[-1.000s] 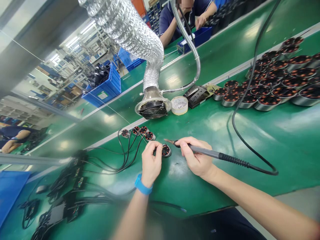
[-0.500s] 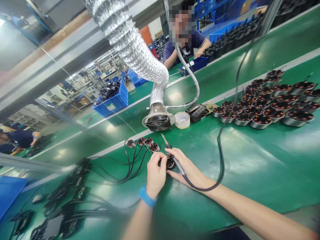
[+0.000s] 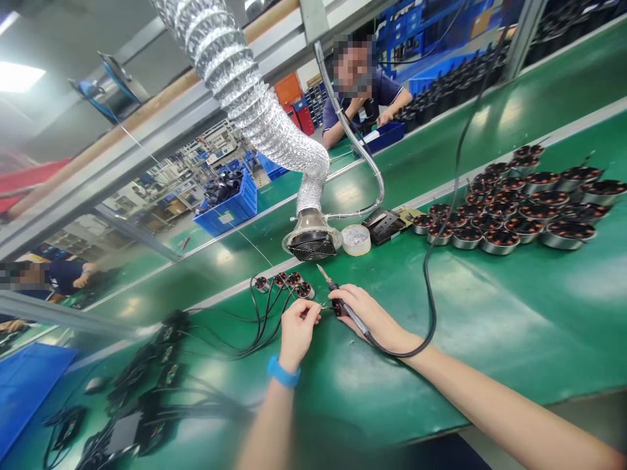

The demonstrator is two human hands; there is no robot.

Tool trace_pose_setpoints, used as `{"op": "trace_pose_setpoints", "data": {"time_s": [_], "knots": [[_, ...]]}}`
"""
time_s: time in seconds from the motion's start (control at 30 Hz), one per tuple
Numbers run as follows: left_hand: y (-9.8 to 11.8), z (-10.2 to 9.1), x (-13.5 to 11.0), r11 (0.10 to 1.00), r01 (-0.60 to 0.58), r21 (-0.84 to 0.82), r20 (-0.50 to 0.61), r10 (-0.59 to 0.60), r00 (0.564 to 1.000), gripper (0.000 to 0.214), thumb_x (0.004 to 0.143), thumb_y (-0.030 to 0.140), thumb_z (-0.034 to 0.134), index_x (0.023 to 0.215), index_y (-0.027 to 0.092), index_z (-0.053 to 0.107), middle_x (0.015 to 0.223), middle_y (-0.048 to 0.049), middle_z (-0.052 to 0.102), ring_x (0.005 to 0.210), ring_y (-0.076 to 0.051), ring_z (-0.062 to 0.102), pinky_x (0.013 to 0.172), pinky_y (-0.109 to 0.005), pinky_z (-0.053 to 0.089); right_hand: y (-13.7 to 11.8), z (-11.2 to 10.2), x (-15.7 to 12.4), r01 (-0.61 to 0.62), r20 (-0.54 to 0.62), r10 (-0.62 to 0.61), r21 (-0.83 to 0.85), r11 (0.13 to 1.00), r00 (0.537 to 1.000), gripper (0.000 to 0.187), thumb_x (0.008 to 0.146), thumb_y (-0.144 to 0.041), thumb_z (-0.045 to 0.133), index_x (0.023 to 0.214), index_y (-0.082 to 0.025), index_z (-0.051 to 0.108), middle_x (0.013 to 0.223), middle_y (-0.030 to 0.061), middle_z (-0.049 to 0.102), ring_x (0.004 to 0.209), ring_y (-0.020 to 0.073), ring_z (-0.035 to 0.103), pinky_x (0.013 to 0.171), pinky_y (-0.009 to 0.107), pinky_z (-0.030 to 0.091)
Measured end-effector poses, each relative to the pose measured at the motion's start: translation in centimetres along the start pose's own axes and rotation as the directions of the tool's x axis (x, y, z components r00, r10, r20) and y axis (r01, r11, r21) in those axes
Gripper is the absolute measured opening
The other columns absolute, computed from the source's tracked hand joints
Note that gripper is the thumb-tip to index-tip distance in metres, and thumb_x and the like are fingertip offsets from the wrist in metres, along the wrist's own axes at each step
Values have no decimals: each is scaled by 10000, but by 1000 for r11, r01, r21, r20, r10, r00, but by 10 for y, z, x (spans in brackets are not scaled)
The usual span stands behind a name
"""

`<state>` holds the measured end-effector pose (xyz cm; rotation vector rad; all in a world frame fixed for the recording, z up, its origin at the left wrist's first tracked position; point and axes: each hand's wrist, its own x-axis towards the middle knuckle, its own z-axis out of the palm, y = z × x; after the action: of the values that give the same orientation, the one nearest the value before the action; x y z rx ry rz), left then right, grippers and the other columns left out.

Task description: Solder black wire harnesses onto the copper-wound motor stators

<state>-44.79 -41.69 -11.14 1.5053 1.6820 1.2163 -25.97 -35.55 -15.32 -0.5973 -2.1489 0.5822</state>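
My left hand, with a blue wristband, is closed in a pinch on thin coloured wires. These wires run to a small round motor part with a dark face, partly hidden by my right fingers and seemingly tilted. My right hand is closed around a soldering iron and also steadies the motor part with its fingers. The iron's bare tip points away from me, up and left, above the green bench, touching nothing that I can see.
Ahead hangs a fume extractor on a foil duct. Beside it sit a round tub and a dark metal holder. Several motor parts stand at right; cabled ones lie left. The iron's cord loops right. A co-worker sits opposite.
My left hand has drawn left, away from the motor part, and the wires now show between them. The motor part has turned more on its side. The view has shifted slightly.
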Motion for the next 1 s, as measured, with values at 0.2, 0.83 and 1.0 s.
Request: {"op": "trace_pose_setpoints", "data": {"time_s": [0.2,0.83,1.0], "knots": [[21,-3,8,981,-151,121,-170,170,971,206,951,278,523,923,160,689,931,-64,677,874,-166,614,837,-309,477,-1,1,0,4,-20,-2,108,994,1000,569,831,7,520,1335,-246,446,1162,110,547,1055,254,547,902,425,505],[18,-18,61,891,444,88,600,-404,690,469,576,515,839,786,154,626,690,37,534,469,-32,291,434,-224,139,-4,-3,1,-34,-8,35,147,989,999,587,804,24,528,1323,-233,429,1161,100,523,1011,223,564,880,372,504],[22,-26,58,899,428,96,621,-390,680,515,626,603,798,771,133,644,635,40,473,477,-36,248,448,-225,126,-4,-3,1,-17,-31,22,147,989,999,602,790,31,538,1322,-236,450,1131,93,543,978,216,584,851,358,517]]}}
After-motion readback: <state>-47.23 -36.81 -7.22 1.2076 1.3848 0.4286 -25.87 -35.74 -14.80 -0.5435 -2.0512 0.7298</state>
